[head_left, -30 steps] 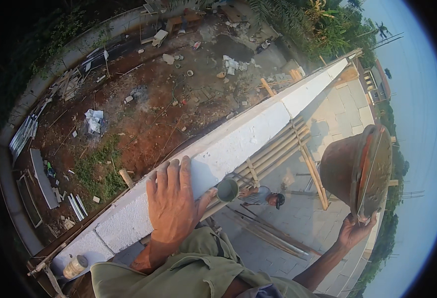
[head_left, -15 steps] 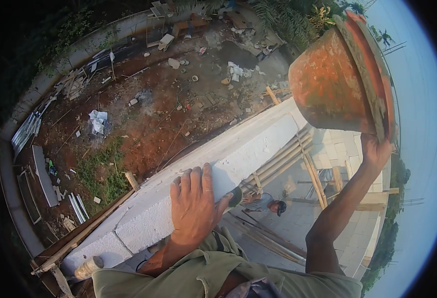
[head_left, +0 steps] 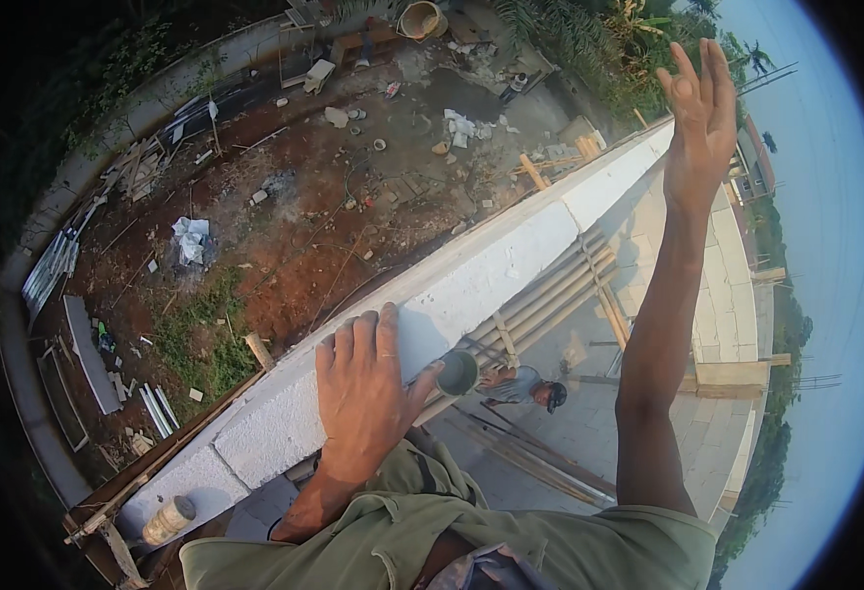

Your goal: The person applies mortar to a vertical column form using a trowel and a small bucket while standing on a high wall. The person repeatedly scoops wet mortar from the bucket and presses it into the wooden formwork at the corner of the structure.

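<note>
Yard (head_left: 285, 265): brown dirt, lay low down
Wall (head_left: 491, 280): ran on a slant, long and white
Other person (head_left: 522, 386): was down below beside the wall
Bucket (head_left: 422, 20): showed at the yard's far end
Right hand (head_left: 702, 133): was up high, open
Left hand (head_left: 363, 379): lay on the wall, fingers spread, thumb close to a round green tub (head_left: 458, 374)

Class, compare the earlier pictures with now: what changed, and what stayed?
The right hand has let go of the bucket and moved up, open; the bucket now appears farther off, up and left in view. The left hand stays on the white wall.
</note>
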Tool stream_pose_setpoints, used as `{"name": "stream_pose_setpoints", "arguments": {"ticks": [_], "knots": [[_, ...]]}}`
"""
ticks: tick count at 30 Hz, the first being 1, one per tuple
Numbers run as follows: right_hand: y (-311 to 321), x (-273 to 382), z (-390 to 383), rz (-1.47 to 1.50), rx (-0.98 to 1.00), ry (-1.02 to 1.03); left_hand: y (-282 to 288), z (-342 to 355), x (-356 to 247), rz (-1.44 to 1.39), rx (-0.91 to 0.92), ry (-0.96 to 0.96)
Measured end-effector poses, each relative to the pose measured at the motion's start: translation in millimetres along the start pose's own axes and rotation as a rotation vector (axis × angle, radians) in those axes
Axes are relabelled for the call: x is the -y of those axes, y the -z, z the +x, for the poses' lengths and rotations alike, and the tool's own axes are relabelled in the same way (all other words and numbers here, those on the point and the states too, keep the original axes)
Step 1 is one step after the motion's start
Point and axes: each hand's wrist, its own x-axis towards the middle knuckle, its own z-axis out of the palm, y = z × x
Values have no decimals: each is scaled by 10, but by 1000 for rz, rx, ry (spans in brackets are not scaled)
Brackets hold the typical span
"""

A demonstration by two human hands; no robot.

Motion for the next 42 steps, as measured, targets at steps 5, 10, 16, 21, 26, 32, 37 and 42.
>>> {"name": "stream_pose_setpoints", "arguments": {"ticks": [5, 10, 16, 21, 26, 32, 37, 42], "knots": [[460, 443, -1863, -287, -274, -317, -42, 2, -11, 0, 3, -24], [848, 180, -5166, -377, -92, -1421, -23, 36, -144, 83, 40, 47], [656, 1217, -7926, -464, 498, -1947, -181, 58, -313, 280, 54, 70], [738, 1746, -9634, -253, 805, -1914, -405, 89, -195, 434, 14, 23], [714, 1536, -8726, -45, -145, -2362, -395, 46, -230, 504, -33, 40], [627, 1085, -9116, -70, -183, -2085, -486, 99, -164, 527, -14, 15], [658, 973, -8884, 161, -353, -2190, -419, 53, -97, 555, -10, 26], [615, 1056, -9380, 34, -308, -2220, -439, 87, -99, 551, -33, 15]]}}
